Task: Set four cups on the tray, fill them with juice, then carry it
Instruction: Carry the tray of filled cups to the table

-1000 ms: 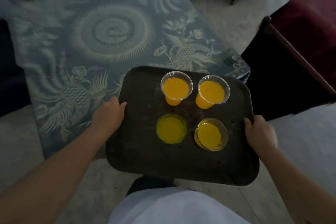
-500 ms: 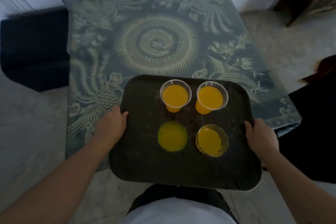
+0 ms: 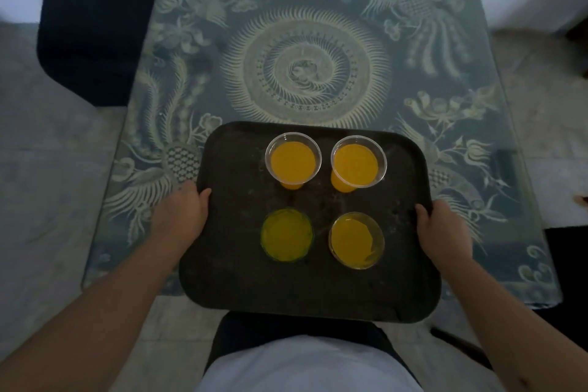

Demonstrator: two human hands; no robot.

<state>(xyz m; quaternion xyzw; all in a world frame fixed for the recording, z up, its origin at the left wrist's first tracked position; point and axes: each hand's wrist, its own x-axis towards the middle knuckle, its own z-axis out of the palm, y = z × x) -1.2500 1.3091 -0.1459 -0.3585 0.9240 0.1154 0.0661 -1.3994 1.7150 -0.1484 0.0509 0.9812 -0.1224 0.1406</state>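
The dark tray (image 3: 222,280) with four full cups of juice (image 3: 293,162) is held over the near edge of the patterned tabletop (image 3: 305,41), the left hand (image 3: 181,216) and right hand (image 3: 444,232) with fingers clamped on its side rims, so the carrying step appears underway and calls for keeping it level.

Four cups (image 3: 324,200) crowd the tray's (image 3: 241,280) middle, leaving bare margins left, right and near.

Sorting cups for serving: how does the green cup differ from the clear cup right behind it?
The green cup is green-tinted; the clear cup is colourless. The green cup sits nearer the person, the clear cup farther back. Both stand upright on the tray, filled with orange juice.
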